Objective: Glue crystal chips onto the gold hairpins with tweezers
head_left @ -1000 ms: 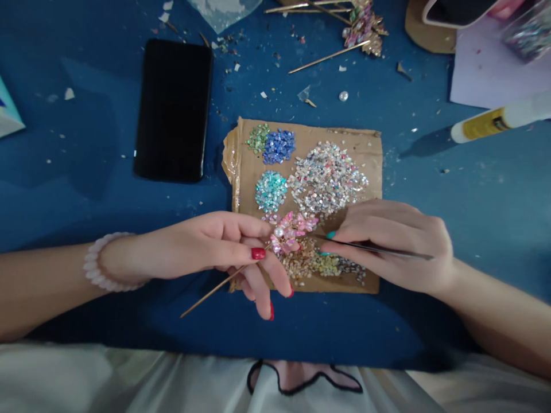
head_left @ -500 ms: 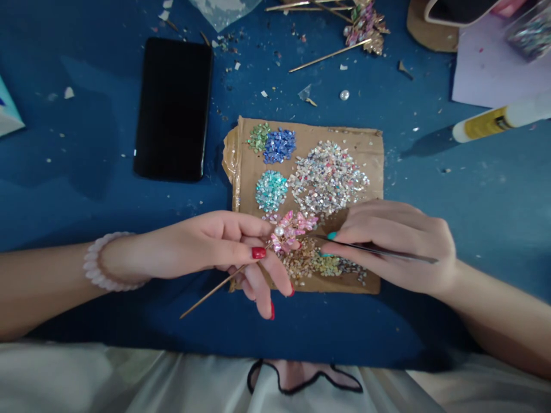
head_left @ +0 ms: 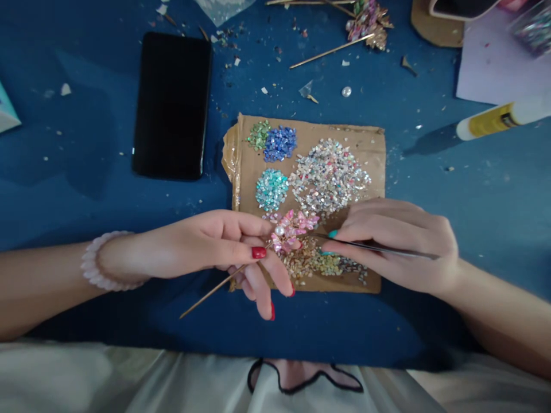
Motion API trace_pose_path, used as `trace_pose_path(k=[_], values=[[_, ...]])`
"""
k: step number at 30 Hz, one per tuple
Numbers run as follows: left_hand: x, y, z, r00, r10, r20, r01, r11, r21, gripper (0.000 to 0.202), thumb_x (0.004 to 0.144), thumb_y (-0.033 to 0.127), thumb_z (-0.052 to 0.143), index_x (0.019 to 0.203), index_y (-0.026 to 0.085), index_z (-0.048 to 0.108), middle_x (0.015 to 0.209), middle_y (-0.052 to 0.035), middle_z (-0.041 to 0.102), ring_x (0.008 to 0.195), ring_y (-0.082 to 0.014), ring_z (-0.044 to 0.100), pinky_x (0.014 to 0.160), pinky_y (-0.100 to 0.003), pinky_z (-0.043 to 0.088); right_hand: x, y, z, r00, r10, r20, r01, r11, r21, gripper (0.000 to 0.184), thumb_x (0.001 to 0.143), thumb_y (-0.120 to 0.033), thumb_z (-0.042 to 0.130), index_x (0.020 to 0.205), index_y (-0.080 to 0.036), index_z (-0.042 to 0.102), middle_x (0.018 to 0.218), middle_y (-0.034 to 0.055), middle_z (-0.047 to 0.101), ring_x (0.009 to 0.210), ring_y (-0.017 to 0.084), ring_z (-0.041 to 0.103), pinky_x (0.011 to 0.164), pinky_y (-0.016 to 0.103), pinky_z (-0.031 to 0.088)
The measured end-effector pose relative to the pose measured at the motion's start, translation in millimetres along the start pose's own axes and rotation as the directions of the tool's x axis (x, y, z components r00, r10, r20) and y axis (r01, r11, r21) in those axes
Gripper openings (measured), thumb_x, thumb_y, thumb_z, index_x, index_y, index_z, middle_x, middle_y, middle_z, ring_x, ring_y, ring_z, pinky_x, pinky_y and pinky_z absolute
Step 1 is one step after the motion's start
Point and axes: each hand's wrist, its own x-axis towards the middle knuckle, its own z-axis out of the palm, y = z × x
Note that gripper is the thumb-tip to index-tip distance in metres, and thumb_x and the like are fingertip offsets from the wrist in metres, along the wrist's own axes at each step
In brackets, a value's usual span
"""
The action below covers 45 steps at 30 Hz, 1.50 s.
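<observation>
Between thumb and fingers, my left hand (head_left: 232, 246) grips a flower hairpin (head_left: 291, 229) with pink petals, a white pearl and a thin gold stick pointing down to the left. My right hand (head_left: 400, 244) is closed on dark metal tweezers (head_left: 379, 248), whose tips are at the right side of the pink flower; whether they hold a chip cannot be seen. Beneath both hands lies a piece of cardboard (head_left: 253, 221) with heaps of small chips: green, blue (head_left: 279, 143), turquoise (head_left: 271, 189), silvery white (head_left: 329, 175) and gold (head_left: 303, 258). My left hand hides part of the lower heaps.
A black phone (head_left: 172, 106) lies left of the cardboard. Finished-looking flower hairpins (head_left: 368, 23) lie at the top, with a loose pearl (head_left: 346, 92) below them. At the right are a glue tube (head_left: 491, 121) and a lilac sheet (head_left: 482, 69). Scraps dot the blue table.
The view has shifted very slightly. Both hands, the hairpin and the tweezers keep nearly the same positions.
</observation>
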Motion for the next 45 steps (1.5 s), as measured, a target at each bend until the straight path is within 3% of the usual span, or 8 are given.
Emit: trace_pose_path(k=[11,22,45], values=[[-0.6,4.1,3.3,0.999,-0.032,-0.038,0.032,0.999,0.001,0.018,0.105,0.023,0.05,0.108,0.013,0.064,0.119,-0.0132,0.077,0.088,-0.0179,0.08,0.079,-0.024,0.058,1.1,-0.8,0.2,1.0,-0.01,-0.003,0.01,1.0,0.003,0.019,0.089,-0.015,0.076,0.082,-0.021,0.059,0.06,-0.0059,0.057,0.057,0.01,0.059,0.057,0.024,0.05],[-0.6,-0.5,-2.1,1.0,0.018,0.021,-0.018,1.0,-0.002,0.02,0.106,0.026,0.05,0.106,0.013,0.065,0.12,-0.0132,0.077,0.091,-0.0174,0.08,0.078,-0.021,0.057,1.0,-0.4,0.2,1.0,-0.013,-0.002,0.013,1.0,0.015,0.019,0.089,-0.015,0.076,0.082,-0.02,0.059,0.06,-0.0051,0.058,0.058,0.01,0.058,0.057,0.025,0.05],[-1.3,2.9,0.4,1.0,-0.008,0.005,0.008,1.0,0.017,0.022,0.106,0.027,0.05,0.107,0.013,0.067,0.113,-0.0114,0.079,0.091,-0.0177,0.08,0.079,-0.021,0.058,0.5,-2.5,-1.0,0.998,-0.052,-0.022,0.049,0.994,-0.093,0.022,0.087,-0.016,0.078,0.082,-0.021,0.057,0.062,-0.0056,0.059,0.058,0.01,0.058,0.055,0.024,0.05]])
